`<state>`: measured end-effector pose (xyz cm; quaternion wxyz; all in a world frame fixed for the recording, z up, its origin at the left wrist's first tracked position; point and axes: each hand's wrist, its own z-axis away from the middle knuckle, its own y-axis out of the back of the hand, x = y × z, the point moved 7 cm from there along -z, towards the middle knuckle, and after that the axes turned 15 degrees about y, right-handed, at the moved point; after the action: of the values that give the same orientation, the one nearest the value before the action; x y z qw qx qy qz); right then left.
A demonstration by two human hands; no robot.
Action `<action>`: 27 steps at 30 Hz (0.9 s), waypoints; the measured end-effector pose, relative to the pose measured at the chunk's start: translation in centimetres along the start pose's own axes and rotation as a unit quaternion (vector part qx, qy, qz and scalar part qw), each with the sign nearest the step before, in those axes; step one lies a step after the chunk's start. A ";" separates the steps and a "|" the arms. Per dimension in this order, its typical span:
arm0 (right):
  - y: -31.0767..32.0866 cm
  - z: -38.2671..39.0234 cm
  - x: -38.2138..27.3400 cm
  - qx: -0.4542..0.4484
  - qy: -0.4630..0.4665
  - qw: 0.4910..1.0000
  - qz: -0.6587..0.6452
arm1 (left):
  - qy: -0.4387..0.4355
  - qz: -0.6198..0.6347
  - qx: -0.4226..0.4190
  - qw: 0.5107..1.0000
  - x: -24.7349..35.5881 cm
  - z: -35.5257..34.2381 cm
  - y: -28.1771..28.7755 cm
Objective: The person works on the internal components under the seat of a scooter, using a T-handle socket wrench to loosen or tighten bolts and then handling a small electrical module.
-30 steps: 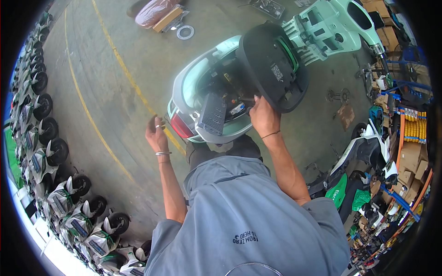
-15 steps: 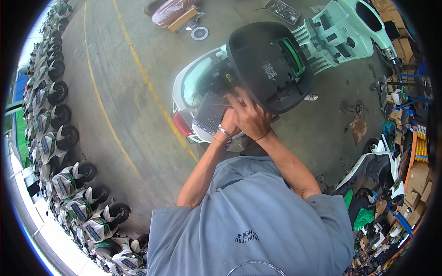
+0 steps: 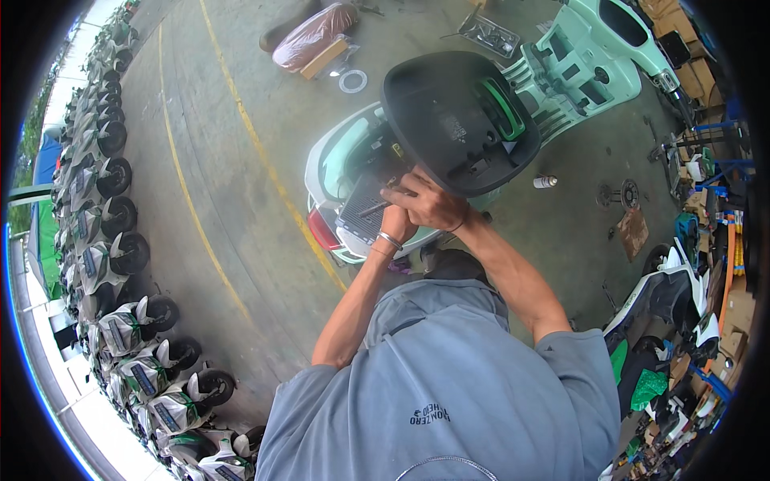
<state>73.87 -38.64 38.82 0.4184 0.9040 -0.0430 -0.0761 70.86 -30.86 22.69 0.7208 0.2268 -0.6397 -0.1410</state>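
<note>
At the rear end of a mint-green and white scooter body (image 3: 327, 164), two bare hands close together, as I see it over the head camera. Left hand (image 3: 399, 223): silver bangle at the wrist, over the near end of a grey ribbed plate (image 3: 361, 218). Its fingers run behind the other hand, so I cannot tell how far they are closed or what they grip. Right hand (image 3: 435, 200): overlapping the left from the right side, fingers bent and partly closed, pointing left. Thin dark sliver by the fingertips, too small for me to name; whether it is held, I cannot tell.

Black rounded plastic panel with a green-edged slot (image 3: 449, 112): raised over the body's dark open cavity, lower rim right by the right hand; contact unclear to me. Red tail light (image 3: 323, 230) at the body's near left corner.

On the concrete floor (image 3: 265, 264) I note a white cylindrical can (image 3: 545, 182) right of the panel, a pale flat ring (image 3: 353, 72) and a wrapped brown oblong bundle (image 3: 314, 36) farther off. Far left, a row of white-and-green scooters (image 3: 120, 329).
</note>
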 end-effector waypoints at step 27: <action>1.0 8.3 -2.6 0.110 -0.081 0.990 -0.028 | -0.036 -0.022 -0.011 0.999 4.9 2.3 -1.3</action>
<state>69.86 -45.16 34.53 0.3092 0.9363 -0.0594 -0.1554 69.42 -34.72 26.44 0.6966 0.2273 -0.6584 -0.1720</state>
